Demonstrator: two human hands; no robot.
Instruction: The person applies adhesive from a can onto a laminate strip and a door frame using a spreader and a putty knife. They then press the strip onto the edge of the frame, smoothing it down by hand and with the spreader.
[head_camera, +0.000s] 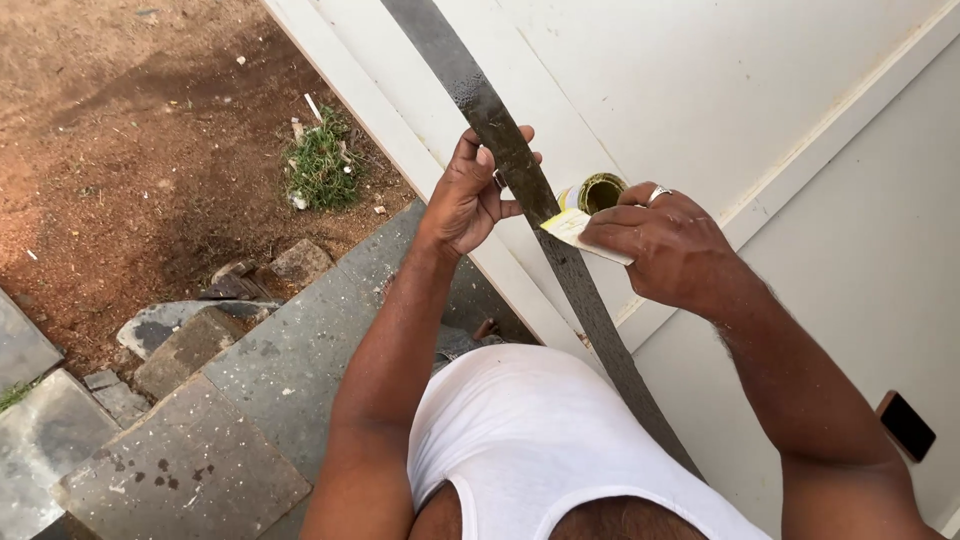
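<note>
A long dark metal strip (590, 300) runs diagonally across a white board (700, 90). My left hand (470, 195) grips the strip at its upper part, fingers wrapped round its edge. My right hand (665, 245), with a ring on one finger, presses a folded pale yellow piece of sandpaper (572, 228) against the strip just below the left hand. A small green-rimmed open tin (600, 190) stands on the board right behind the right hand's fingers.
Grey stone slabs (250, 390) lie on the ground at the lower left, with red earth and a grass tuft (325, 165) beyond. A dark phone-like object (905, 425) rests on the board at the right edge.
</note>
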